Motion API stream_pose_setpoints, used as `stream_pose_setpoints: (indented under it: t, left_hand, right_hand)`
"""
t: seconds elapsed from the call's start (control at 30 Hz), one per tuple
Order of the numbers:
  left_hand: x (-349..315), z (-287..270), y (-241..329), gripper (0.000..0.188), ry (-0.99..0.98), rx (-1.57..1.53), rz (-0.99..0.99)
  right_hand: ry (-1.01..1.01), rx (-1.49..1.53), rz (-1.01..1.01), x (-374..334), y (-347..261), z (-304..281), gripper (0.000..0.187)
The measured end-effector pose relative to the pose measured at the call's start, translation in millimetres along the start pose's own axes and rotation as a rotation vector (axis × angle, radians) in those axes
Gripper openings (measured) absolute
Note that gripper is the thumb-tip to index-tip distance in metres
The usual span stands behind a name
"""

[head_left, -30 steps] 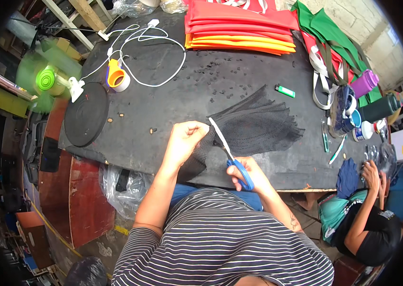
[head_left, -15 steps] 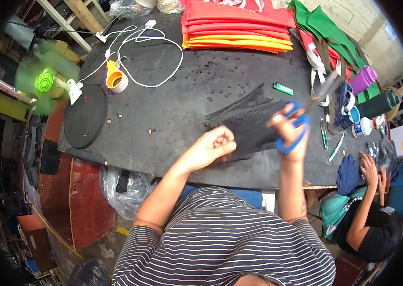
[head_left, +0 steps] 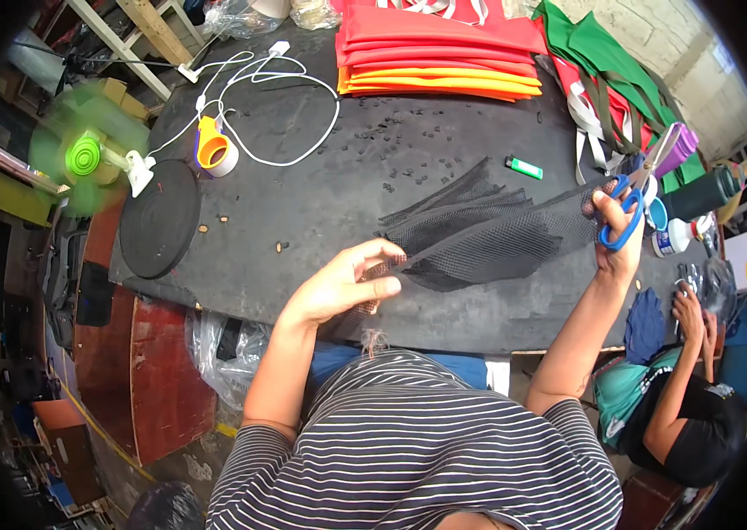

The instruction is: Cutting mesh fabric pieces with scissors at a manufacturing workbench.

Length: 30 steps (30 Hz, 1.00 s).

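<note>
A piece of black mesh fabric is stretched sideways between my two hands, just over the table. My left hand pinches its left end between thumb and fingers near the table's front edge. At its right end, my right hand grips the mesh between fingers and thumb. That same hand also carries scissors with blue handles, their blades pointing up and away to the right. More black mesh lies on the table behind the stretched piece. A green lighter rests beyond it.
Red and orange folded fabric is stacked at the back. Small black scraps are scattered over the table. A tape dispenser, white cable and black roll lie left. Bottles stand right, near another person's hands.
My right hand has swung outward to the right with the scissors and mesh end, spreading the mesh. My left hand has shifted left and nearer to me.
</note>
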<state>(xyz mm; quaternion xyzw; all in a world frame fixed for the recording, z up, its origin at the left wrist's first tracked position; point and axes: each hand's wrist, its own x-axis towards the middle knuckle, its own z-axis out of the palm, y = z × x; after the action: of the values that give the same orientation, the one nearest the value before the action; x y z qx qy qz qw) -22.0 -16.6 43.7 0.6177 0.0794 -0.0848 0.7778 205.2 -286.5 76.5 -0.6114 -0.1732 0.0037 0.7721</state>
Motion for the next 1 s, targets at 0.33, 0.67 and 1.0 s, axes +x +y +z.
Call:
stream_pose_setpoints:
  t: [0.33,0.67,1.0]
  left_hand:
    - [0.0,-0.3,-16.5,0.015,0.19,0.378,0.192]
    - [6.9,-7.6,-24.3,0.01,0.158,0.068,-0.134]
    - [16.2,-14.1,-41.4,0.016,0.312,-0.04,-0.111]
  right_hand:
    - [0.041,-0.065,0.061,-14.2,-19.4,-8.9,0.029]
    - [0.127,-0.623,0.093,-1.6,37.5,-10.8,0.028]
    - [-0.79,0.011,0.789,-137.6,51.3,42.6,0.027]
